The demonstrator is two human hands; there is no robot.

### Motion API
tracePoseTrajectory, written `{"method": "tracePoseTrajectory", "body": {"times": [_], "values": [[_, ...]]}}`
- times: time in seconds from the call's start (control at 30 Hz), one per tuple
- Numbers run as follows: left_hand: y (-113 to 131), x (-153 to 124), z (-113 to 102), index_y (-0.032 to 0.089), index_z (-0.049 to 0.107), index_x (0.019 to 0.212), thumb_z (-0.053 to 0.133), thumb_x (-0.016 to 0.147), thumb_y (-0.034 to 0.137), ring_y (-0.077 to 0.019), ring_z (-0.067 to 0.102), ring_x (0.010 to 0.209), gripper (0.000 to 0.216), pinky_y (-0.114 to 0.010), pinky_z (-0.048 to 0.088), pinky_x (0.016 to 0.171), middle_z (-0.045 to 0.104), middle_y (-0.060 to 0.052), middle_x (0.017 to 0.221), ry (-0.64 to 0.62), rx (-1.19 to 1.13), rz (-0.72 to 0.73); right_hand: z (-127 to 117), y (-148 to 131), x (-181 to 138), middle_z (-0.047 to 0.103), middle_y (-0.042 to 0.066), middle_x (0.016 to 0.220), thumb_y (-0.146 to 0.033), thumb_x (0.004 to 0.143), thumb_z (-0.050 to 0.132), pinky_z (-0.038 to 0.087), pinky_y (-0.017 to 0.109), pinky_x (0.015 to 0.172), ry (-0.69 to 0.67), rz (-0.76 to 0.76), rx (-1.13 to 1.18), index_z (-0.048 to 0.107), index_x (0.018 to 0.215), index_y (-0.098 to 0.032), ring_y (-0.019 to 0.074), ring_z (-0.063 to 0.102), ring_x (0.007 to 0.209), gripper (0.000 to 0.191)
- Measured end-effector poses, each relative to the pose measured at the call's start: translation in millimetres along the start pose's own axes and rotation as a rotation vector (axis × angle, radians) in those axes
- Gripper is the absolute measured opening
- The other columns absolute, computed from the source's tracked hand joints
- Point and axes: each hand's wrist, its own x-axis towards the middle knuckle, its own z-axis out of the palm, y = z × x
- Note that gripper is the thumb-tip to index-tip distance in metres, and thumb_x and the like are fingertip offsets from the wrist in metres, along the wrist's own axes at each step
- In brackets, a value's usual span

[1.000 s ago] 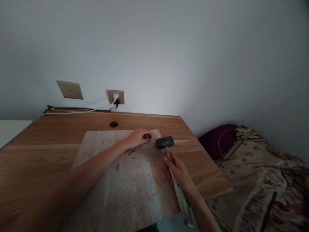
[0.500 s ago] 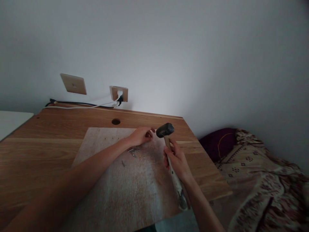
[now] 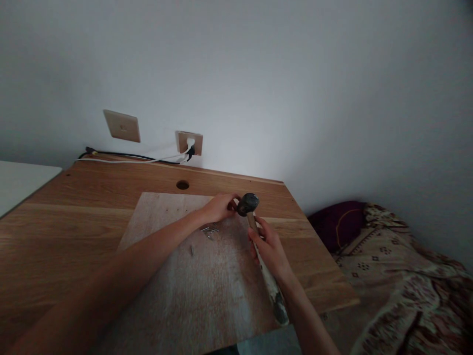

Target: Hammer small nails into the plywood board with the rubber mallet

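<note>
My right hand (image 3: 269,246) is closed around the wooden handle of a hammer (image 3: 266,276), whose dark head is raised beside my left fingertips. The handle is pale and blotched toward its lower end. My left hand (image 3: 221,207) rests by the far edge of a flat wooden board (image 3: 207,291), its thumb and fingers pinched together; what they hold, if anything, is too small and partly hidden. A small pile of nails (image 3: 210,230) lies on the board just below my left wrist. One single nail (image 3: 191,250) lies apart, nearer to me.
Small dark spots (image 3: 178,209) run in a row near the board's far edge. Beneath is a wooden table (image 3: 88,192) with a round cable hole (image 3: 182,185). Cables (image 3: 140,159) run along the wall to a socket (image 3: 195,143). Patterned bedding (image 3: 384,261) lies at right.
The hammer head has come slightly left and down, closer to my left fingertips. My left hand keeps its place on the board. The whole view has shifted a little.
</note>
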Motion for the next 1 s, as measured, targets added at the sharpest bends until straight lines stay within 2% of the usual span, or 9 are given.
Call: {"method": "tracePoseTrajectory", "body": {"times": [0.17,0.37,0.47,0.53,0.63,0.73,0.87,1.0], "values": [[1,1,0,0.015,0.063,0.127,0.073,0.074,0.007,-0.0162,0.07,0.08,0.055,-0.024,0.05,0.071,0.077,-0.003,0.093,0.033,0.012,0.016,1,-3,-3,0.057,-0.006,0.069,-0.048,0.088,0.065,0.04,0.022,0.03,0.031,-0.019,0.019,0.054,0.133,-0.02,0.0101,0.048,0.037,0.054],[4,0,-5,0.017,0.065,0.124,0.069,0.074,0.004,-0.0162,0.07,0.077,0.052,-0.026,0.051,0.072,0.076,-0.002,0.089,-0.002,0.012,0.008,2,-1,-3,0.059,-0.004,0.073,-0.048,0.089,0.065,0.039,0.021,0.03,0.013,-0.009,0.012,0.055,0.132,-0.02,0.0092,0.048,0.037,0.053],[7,-8,-24,0.015,0.068,0.109,0.07,0.076,0.011,-0.0165,0.068,0.075,0.034,-0.026,0.05,0.07,0.074,-0.004,0.09,-0.049,0.072,0.033,1,5,-8,0.06,-0.004,0.073,-0.051,0.089,0.065,0.041,0.022,0.032,0.05,-0.035,0.039,0.055,0.132,-0.02,0.0092,0.048,0.038,0.053],[10,-19,-43,0.016,0.069,0.096,0.069,0.074,0.011,-0.0161,0.066,0.074,0.023,-0.025,0.048,0.068,0.072,-0.003,0.087,-0.141,0.154,0.093,0,10,-14,0.06,-0.004,0.072,-0.054,0.087,0.067,0.04,0.023,0.031,0.045,-0.005,0.064,0.055,0.131,-0.02,0.0094,0.047,0.036,0.056],[16,-38,-68,0.019,0.07,0.085,0.072,0.069,0.01,-0.0157,0.063,0.074,0.019,-0.024,0.045,0.066,0.068,0.0,0.084,-0.299,0.261,0.164,-1,18,-20,0.06,-0.004,0.068,-0.059,0.082,0.07,0.039,0.023,0.029,0.035,0.076,0.097,0.054,0.13,-0.02,0.0097,0.044,0.034,0.065],[17,-50,-78,0.019,0.071,0.077,0.074,0.071,0.008,-0.0151,0.062,0.073,0.013,-0.023,0.043,0.066,0.066,0.0,0.079,-0.353,0.254,0.177,0,22,-22,0.06,-0.005,0.065,-0.062,0.08,0.07,0.038,0.023,0.029,0.059,0.097,0.118,0.054,0.131,-0.018,0.0101,0.044,0.034,0.069],[9,-49,-74,0.018,0.072,0.076,0.071,0.078,0.007,-0.0152,0.064,0.073,0.011,-0.023,0.043,0.067,0.069,0.0,0.076,-0.328,0.177,0.161,2,22,-21,0.06,-0.005,0.064,-0.061,0.08,0.07,0.038,0.023,0.03,0.073,0.082,0.119,0.056,0.13,-0.016,0.0109,0.046,0.035,0.069],[5,-37,-62,0.018,0.072,0.087,0.065,0.088,0.011,-0.0158,0.066,0.074,0.009,-0.024,0.044,0.068,0.072,-0.002,0.08,-0.193,0.231,0.139,2,22,-21,0.061,-0.005,0.065,-0.059,0.081,0.071,0.037,0.024,0.029,0.08,0.081,0.136,0.055,0.134,-0.017,0.0108,0.045,0.034,0.07]]}}
